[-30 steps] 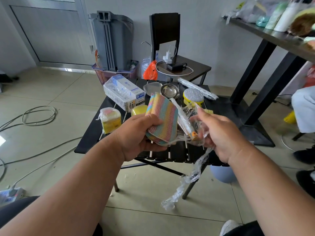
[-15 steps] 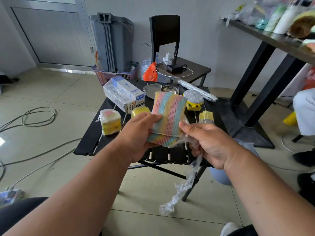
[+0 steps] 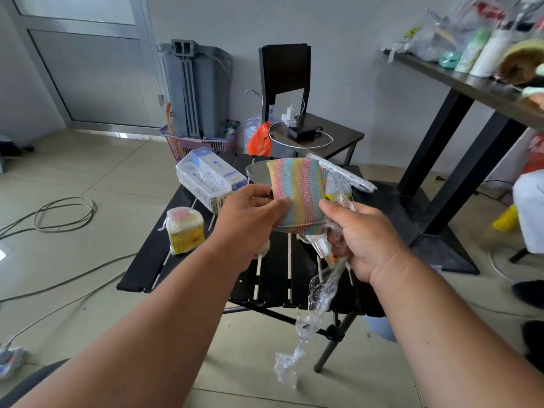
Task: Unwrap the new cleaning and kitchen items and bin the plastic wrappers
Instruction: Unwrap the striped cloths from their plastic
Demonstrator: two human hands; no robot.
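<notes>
A pastel striped cleaning cloth (image 3: 297,191) is held up over the black slatted table (image 3: 153,260). My left hand (image 3: 250,213) pinches its left edge between thumb and fingers. My right hand (image 3: 365,231) grips a crumpled clear plastic wrapper (image 3: 312,313), whose tail hangs below the table edge, and its thumb touches the cloth's right edge. On the table stand a wrapped yellow and pink sponge pack (image 3: 185,229), a wrapped white box (image 3: 209,178) and a long wrapped item (image 3: 341,172).
A grey bin (image 3: 194,89) stands in a pink basket (image 3: 200,142) behind the table. A black chair (image 3: 312,134) carries a charger and cables. Cables (image 3: 59,213) lie on the floor at left. A tall dark table (image 3: 459,81) with bottles is at right.
The cloth has turned to face me and risen, and is out of the wrapper. My right hand has closed on the bunched wrapper beside the cloth.
</notes>
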